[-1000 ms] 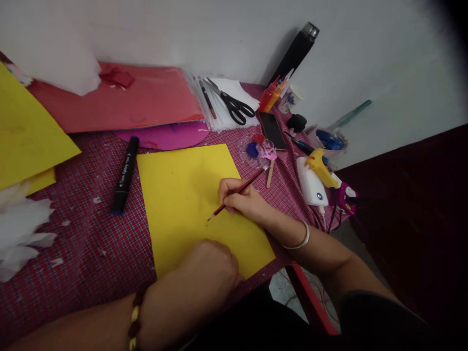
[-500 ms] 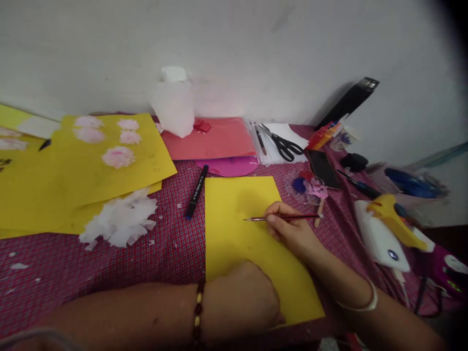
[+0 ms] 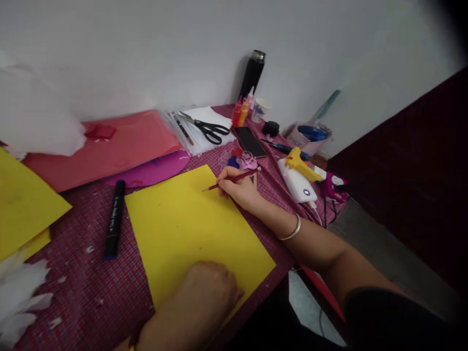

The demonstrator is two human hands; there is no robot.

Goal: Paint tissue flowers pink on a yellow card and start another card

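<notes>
A sheet of yellow paper (image 3: 171,219) lies at an angle on the checked tablecloth. My right hand (image 3: 237,187) is closed around a dark red pencil (image 3: 249,173), whose tip points left, just over the upper part of the sheet; whether it touches is hard to tell. Near the sheet's front edge rests my left hand (image 3: 208,287), curled into a fist with the knuckles up. Its fingertips are hidden beneath it, and I see nothing held there. Left of the sheet lies a black marker (image 3: 114,219).
Scissors (image 3: 208,127) lie on white sheets at the back, beside a red folder (image 3: 139,139). A phone (image 3: 249,141), small paint bottles (image 3: 241,112), a black flask (image 3: 252,73), a white power bank (image 3: 297,183) and a yellow glue gun (image 3: 302,165) stand or lie rightward. White crumpled paper (image 3: 22,292) is at left.
The view has swung to the right, so things appear shifted left and the yellow sheet looks turned. The pencil stays in my right hand, now nearer the sheet's far edge. My left fist stays low on the sheet.
</notes>
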